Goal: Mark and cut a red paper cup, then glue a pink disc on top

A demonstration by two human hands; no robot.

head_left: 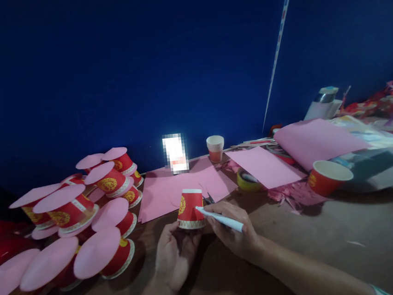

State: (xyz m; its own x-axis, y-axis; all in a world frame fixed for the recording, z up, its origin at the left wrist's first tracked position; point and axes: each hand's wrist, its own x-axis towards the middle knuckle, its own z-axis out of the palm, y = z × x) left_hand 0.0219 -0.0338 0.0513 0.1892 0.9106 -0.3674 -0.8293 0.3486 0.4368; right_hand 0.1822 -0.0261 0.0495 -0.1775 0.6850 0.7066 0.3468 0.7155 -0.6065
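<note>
A red paper cup point(192, 208) with a gold emblem is held upside down, its patterned rim lowest, in my left hand point(175, 256). My left fingers curl around that lower rim. In my right hand point(235, 227) is a white pen-like stick point(224, 219), its narrow end against or very close to the cup's side. Just behind my right fingers the dark blades of a pair of scissors point(208, 199) show in part. Pink paper sheets point(159, 193) lie beyond the cup.
Left of me stand several upturned red cups topped with pink paper cones point(97, 252). A small cup stack point(215, 148) and a blurred bright object point(175, 153) stand behind. To the right are a roll of tape point(246, 182), pink shreds point(301, 195) and another red cup point(329, 178).
</note>
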